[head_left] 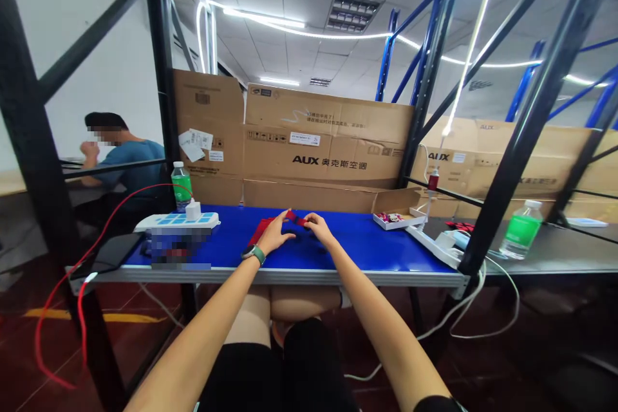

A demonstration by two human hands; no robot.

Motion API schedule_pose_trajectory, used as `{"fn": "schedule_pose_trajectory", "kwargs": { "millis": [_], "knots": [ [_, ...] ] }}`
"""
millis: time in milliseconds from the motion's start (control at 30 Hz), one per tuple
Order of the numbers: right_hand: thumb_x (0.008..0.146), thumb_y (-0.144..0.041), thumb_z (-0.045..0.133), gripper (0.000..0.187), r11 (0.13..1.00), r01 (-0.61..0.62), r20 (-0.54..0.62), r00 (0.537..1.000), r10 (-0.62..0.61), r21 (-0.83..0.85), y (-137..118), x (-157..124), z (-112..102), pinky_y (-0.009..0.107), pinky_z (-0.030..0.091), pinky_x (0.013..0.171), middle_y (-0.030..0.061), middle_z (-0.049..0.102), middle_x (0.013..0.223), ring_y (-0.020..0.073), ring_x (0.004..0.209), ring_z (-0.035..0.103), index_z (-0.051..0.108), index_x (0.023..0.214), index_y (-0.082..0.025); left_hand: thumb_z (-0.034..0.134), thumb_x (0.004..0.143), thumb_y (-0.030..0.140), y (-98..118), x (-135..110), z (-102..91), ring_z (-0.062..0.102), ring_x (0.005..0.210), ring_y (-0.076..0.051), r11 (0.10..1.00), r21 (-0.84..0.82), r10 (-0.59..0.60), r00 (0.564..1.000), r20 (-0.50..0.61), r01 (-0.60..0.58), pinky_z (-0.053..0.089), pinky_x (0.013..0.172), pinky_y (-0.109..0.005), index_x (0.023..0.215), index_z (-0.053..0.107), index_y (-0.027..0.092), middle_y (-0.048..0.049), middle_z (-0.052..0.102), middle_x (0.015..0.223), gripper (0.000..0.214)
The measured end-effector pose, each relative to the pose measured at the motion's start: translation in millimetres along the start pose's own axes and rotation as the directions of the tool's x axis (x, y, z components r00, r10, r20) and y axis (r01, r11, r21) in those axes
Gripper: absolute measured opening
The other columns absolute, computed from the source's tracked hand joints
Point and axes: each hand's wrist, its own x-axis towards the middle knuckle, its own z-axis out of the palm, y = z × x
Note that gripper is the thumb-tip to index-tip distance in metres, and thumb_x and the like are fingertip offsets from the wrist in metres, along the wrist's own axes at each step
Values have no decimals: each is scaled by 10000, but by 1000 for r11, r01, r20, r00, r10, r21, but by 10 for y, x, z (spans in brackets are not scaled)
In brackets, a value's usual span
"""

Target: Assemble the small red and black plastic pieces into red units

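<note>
Just above the blue tabletop, a small dark red strip stretches between my two hands; its exact kind is too small to make out. My left hand, with a green-banded watch on the wrist, pinches the strip's left end. At the other end, the fingertips of my right hand close on it. Flat red pieces lie on the table beside and partly behind my left hand.
Left on the table are a power strip with a white charger, a green-labelled bottle and a black flat object. A small open box and another power strip sit right. Cardboard walls the back; a person sits left.
</note>
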Motion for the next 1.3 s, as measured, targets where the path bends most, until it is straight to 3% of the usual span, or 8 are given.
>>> {"fn": "schedule_pose_trajectory", "kwargs": {
  "millis": [100, 233, 333, 433, 700, 933, 1167, 1300],
  "knots": [
    [736, -291, 555, 111, 998, 57, 96, 994, -53, -36, 13, -131, -16, 242, 408, 644, -38, 577, 699, 137, 657, 526, 551, 804, -204, 725, 813, 236, 128, 5, 34, 608, 1209, -245, 990, 6, 142, 986, 87, -144, 462, 1060, -394, 1303, 587, 240, -78, 663, 1274, 509],
    [839, -314, 570, 143, 933, 203, 79, 979, -188, -296, 19, -232, 35, 286, 420, 787, 7, 631, 793, 165, 796, 560, 608, 774, -193, 693, 831, 200, 194, -55, -43, 669, 1014, -214, 982, 27, 180, 973, 141, -186, 517, 932, -341, 1110, 675, 226, -47, 722, 1062, 280],
    [854, -284, 629, 109, 822, 254, 61, 964, -259, -510, 0, -267, 86, 324, 387, 900, 41, 662, 913, 193, 938, 565, 650, 796, -194, 726, 816, 248, 225, -76, -60, 670, 966, -210, 984, 33, 166, 974, 156, -174, 525, 894, -329, 1103, 670, 207, -55, 719, 1057, 296],
    [881, -273, 621, 98, 756, 216, 39, 969, -245, -618, -32, -293, 111, 338, 360, 913, 47, 649, 1004, 210, 1023, 530, 671, 837, -201, 706, 837, 270, 262, -68, -44, 669, 993, -219, 985, 43, 156, 972, 177, -166, 520, 913, -341, 1104, 674, 208, -64, 722, 1083, 276],
    [959, -268, 467, 205, 765, 112, -141, 956, -257, -634, -101, -339, 30, 347, 345, 912, 57, 555, 1129, 219, 1076, 476, 660, 921, -211, 713, 839, 301, 309, -65, -63, 681, 970, -221, 994, 20, 103, 995, 14, -103, 526, 919, -359, 1112, 683, 188, -74, 738, 1064, 297],
    [967, -313, 524, 196, 614, 230, 34, 949, -314, -755, -123, -423, 103, 364, 303, 916, 60, 554, 1134, 224, 1083, 434, 672, 886, -215, 686, 845, 280, 279, -74, -42, 678, 1033, -233, 993, 17, 112, 990, 88, -114, 519, 963, -374, 1120, 700, 194, -78, 737, 1122, 288],
    [994, -222, 357, 274, 723, 83, -289, 881, -375, -685, -112, -369, 58, 353, 346, 908, 95, 511, 1119, 228, 1065, 474, 622, 933, -193, 684, 856, 328, 246, -63, -59, 670, 1040, -242, 998, 35, 51, 999, -15, -51, 510, 971, -386, 1143, 690, 206, -76, 733, 1129, 312],
    [924, -125, 309, 370, 773, -38, -391, 878, -277, -633, -66, -359, 16, 378, 386, 923, 138, 507, 1195, 254, 1113, 492, 560, 1192, -174, 674, 870, 315, 196, -72, -39, 649, 1026, -234, 996, 52, 72, 997, 4, -72, 501, 965, -387, 1155, 694, 210, -80, 718, 1115, 304]
  ]
}}
